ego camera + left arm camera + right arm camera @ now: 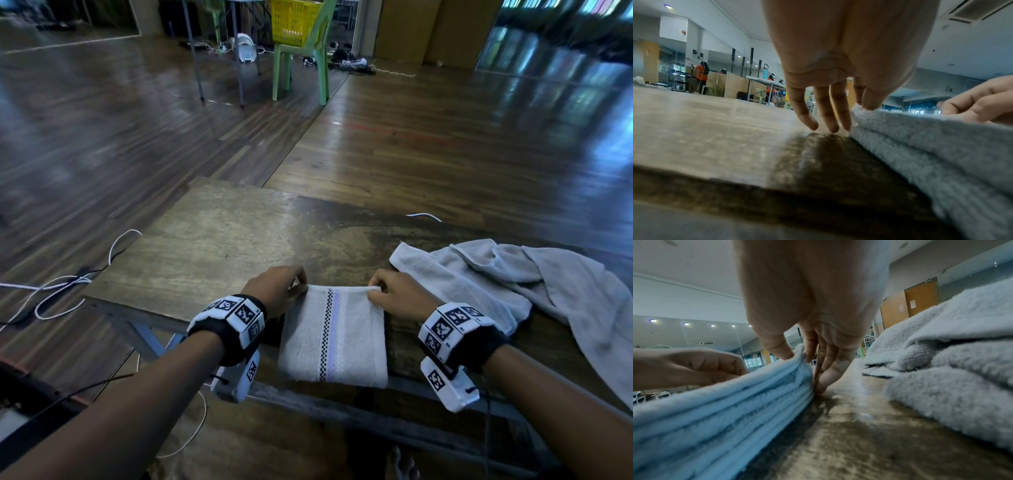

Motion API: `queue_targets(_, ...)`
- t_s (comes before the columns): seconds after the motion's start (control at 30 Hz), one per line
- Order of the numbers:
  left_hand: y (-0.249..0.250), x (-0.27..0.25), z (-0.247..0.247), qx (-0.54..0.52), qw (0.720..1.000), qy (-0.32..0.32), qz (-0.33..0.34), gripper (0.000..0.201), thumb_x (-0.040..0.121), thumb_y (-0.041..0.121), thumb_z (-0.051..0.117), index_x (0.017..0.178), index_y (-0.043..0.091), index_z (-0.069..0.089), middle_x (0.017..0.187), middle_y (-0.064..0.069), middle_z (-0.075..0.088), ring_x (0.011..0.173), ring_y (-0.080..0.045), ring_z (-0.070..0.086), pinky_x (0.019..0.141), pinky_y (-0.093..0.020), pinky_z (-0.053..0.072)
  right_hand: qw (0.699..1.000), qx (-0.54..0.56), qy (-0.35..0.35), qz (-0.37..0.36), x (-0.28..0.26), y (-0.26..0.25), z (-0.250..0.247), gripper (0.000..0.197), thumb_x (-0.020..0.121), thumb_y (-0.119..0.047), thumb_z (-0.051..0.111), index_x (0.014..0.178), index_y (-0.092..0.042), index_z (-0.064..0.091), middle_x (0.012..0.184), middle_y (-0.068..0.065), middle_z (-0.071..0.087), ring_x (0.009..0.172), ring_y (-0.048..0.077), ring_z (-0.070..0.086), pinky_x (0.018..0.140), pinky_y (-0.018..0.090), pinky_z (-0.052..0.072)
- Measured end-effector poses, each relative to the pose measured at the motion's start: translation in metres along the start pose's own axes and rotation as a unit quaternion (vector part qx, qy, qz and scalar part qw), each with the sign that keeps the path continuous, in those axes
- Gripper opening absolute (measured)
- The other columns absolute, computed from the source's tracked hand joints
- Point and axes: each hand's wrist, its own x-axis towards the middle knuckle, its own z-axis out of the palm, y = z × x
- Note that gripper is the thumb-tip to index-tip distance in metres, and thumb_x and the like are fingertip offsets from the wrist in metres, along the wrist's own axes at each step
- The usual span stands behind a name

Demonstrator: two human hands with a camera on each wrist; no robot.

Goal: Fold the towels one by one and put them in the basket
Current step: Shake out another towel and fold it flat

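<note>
A folded white towel (334,337) with a checked and lilac stripe lies on the wooden table (219,246) near its front edge. My left hand (279,289) pinches the towel's far left corner (861,110) between thumb and forefinger, while its other fingers (826,113) point down at the table. My right hand (397,294) pinches the far right corner (797,358) the same way. Both corners sit slightly raised above the stacked layers (715,418). A yellow basket (296,22) stands on a green chair (308,65) far across the room.
Unfolded grey towels (520,284) are heaped on the table to the right, close beside my right hand. White cables (61,287) trail over the floor at the left. A table's metal legs (219,54) stand near the chair.
</note>
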Motion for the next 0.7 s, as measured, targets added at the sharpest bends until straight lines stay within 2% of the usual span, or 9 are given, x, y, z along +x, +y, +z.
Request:
queue_targets(0.17, 0.0075, 0.0036, 0.0019, -0.012, 0.999, -0.026, 0.03, 0.013, 0.092, 0.024, 0.049, 0.103, 0.019, 0.053, 0.11, -0.003, 0.06, 0.096, -0.022, 0.055, 0.084, -0.039, 0.048, 1.0, 0.02, 0.004, 0.0, -0.0039, 0.0014, -0.0021, 0.009, 0.086, -0.02, 0.056, 0.091, -0.013, 0.058, 0.085, 0.001, 0.062, 0.077, 0.013, 0.056, 0.065, 0.023, 0.042)
queue_targets(0.23, 0.0089, 0.0042, 0.0015, 0.004, 0.999, -0.036, 0.038, 0.013, 0.092, 0.024, 0.049, 0.103, 0.018, 0.052, 0.107, -0.004, 0.061, 0.093, -0.024, 0.055, 0.083, -0.039, 0.048, 1.0, 0.011, 0.006, -0.016, -0.0048, 0.0033, -0.0024, 0.004, 0.086, -0.018, 0.058, 0.09, -0.017, 0.058, 0.084, -0.005, 0.06, 0.077, 0.01, 0.056, 0.063, 0.016, 0.042)
queue_targets(0.3, 0.0106, 0.0036, 0.0, 0.03, 0.998, -0.035, 0.045, 0.014, 0.092, 0.024, 0.048, 0.103, 0.018, 0.052, 0.107, -0.004, 0.061, 0.093, -0.024, 0.055, 0.082, -0.038, 0.046, 1.0, 0.0, 0.009, -0.023, -0.0064, 0.0042, -0.0019, 0.004, 0.084, -0.017, 0.06, 0.087, -0.018, 0.057, 0.079, -0.009, 0.058, 0.075, 0.009, 0.056, 0.059, 0.014, 0.039)
queue_targets(0.43, 0.0119, 0.0015, -0.0008, 0.052, 0.996, -0.024, 0.063, 0.015, 0.094, 0.026, 0.046, 0.106, 0.018, 0.052, 0.111, -0.004, 0.06, 0.099, -0.025, 0.055, 0.083, -0.035, 0.042, 0.999, 0.026, 0.031, -0.005, -0.0073, 0.004, -0.0014, 0.007, 0.08, -0.018, 0.061, 0.084, -0.014, 0.057, 0.08, 0.003, 0.064, 0.067, 0.011, 0.055, 0.058, 0.019, 0.041)
queue_targets(0.5, 0.0111, 0.0014, 0.0007, 0.051, 0.997, -0.017, 0.058, 0.015, 0.095, 0.028, 0.044, 0.106, 0.021, 0.051, 0.112, -0.002, 0.06, 0.1, -0.024, 0.055, 0.084, -0.036, 0.038, 0.999, 0.037, 0.038, 0.002, -0.0059, 0.004, -0.0007, 0.007, 0.08, -0.018, 0.059, 0.084, -0.013, 0.056, 0.08, 0.004, 0.063, 0.065, 0.011, 0.053, 0.057, 0.02, 0.04)
queue_targets(0.63, 0.0092, 0.0017, 0.005, 0.067, 0.997, -0.01, 0.047, 0.015, 0.094, 0.027, 0.044, 0.105, 0.02, 0.051, 0.114, -0.003, 0.058, 0.103, -0.025, 0.053, 0.086, -0.037, 0.037, 1.0, 0.0, 0.026, -0.003, -0.001, 0.0062, 0.0038, 0.007, 0.082, -0.019, 0.06, 0.088, -0.015, 0.06, 0.089, 0.003, 0.064, 0.079, 0.016, 0.059, 0.071, 0.032, 0.05)
queue_targets(0.7, 0.0091, 0.0024, 0.0062, 0.052, 0.998, 0.004, 0.041, 0.017, 0.094, 0.027, 0.047, 0.104, 0.017, 0.055, 0.113, -0.004, 0.055, 0.103, -0.025, 0.053, 0.086, -0.037, 0.041, 0.999, -0.012, 0.029, -0.011, 0.0008, 0.0077, 0.0046, 0.006, 0.084, -0.02, 0.062, 0.089, -0.016, 0.06, 0.09, 0.001, 0.064, 0.082, 0.016, 0.06, 0.072, 0.03, 0.049)
